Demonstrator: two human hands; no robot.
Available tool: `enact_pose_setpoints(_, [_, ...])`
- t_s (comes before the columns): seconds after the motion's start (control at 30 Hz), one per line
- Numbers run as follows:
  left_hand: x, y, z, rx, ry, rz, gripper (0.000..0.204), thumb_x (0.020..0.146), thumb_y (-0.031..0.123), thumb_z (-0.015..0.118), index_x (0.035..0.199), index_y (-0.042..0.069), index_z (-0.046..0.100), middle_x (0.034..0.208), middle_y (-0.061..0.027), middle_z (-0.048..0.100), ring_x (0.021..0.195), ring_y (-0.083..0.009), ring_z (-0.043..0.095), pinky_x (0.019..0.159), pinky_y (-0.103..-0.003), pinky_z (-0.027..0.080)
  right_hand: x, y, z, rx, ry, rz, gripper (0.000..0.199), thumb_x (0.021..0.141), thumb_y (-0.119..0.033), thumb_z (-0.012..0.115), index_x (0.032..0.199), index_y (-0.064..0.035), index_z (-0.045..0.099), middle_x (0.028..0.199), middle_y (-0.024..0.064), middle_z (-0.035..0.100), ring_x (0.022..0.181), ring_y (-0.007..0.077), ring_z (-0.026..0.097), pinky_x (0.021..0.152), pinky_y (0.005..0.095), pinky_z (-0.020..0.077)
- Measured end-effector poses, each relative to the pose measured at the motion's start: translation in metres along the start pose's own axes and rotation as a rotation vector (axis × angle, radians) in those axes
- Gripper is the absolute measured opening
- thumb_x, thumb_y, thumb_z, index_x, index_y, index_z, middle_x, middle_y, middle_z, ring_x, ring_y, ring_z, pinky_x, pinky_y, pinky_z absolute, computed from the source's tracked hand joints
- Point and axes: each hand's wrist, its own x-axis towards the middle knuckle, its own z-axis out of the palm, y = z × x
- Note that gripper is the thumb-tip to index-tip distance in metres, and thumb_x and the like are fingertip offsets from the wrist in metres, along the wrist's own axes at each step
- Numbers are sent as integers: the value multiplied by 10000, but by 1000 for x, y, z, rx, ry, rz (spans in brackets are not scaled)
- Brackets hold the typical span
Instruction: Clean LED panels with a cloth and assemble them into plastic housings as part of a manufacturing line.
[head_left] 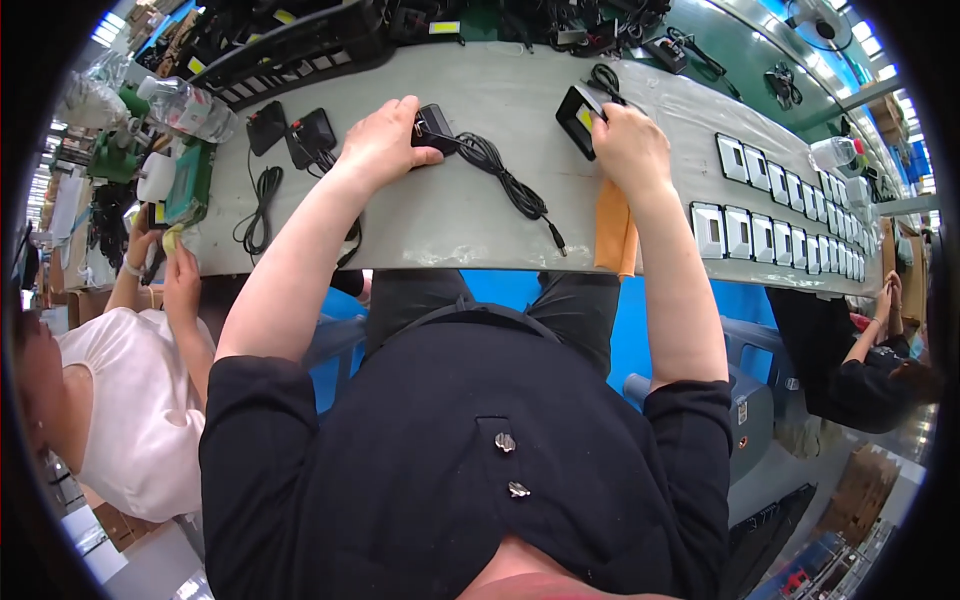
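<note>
Grey tabletop (480, 225), long and curved across the view. Left hand (385, 140): fingers closed around a small black power adapter (434, 126) resting on the tabletop; its black cable (510, 180) trails in a loose bundle toward the near edge, ending in a plug. Right hand (628, 145): fingers wrapped on a small black box with a yellow label (580, 120), held tilted just above the tabletop, a cable loop behind it. Tan cloth (615, 235) lying under the right wrist, hanging over the near edge. Two more black adapters (292, 132) with cords to the left. Two rows of grey-framed black parts (770, 225) to the right. A clear plastic bottle (185, 108) at far left.
</note>
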Motion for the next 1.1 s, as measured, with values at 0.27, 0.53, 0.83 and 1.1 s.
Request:
enact_pose_setpoints(0.27, [23,-69,-15,48,53,16,938,688,326,787,1447,28,322,1420,-210,423,1332,-338,387,1118,-388,319,-52,2,-46,1393,-292,309,259,966,-183,534,1038,36,650,865,64,692,711,98,657,601,225,520])
enact_pose_setpoints(0.53, [-50,106,-30,-815,227,591,1011,638,285,873,1452,81,309,1356,-157,480,1221,-277,513,1027,-403,415,-82,-35,-72,1697,-244,269,336,988,-270,529,1139,26,581,855,65,679,689,86,662,471,182,503])
enact_pose_setpoints(0.83, [-21,89,-6,-616,222,462,974,708,373,813,1464,74,277,1347,-188,484,1202,-311,527,1014,-413,428,-90,5,-96,1866,-81,239,397,948,-82,518,1328,24,468,1162,137,560,997,200,591,899,311,479])
enact_pose_setpoints(1.1, [-51,143,-31,-1364,-492,527,254,992,191,523,1140,-4,593,999,5,607,961,-43,512,849,-222,419,-86,-3,-107,2212,-105,17,300,895,13,358,1173,32,468,1212,202,545,1136,311,556,997,417,447])
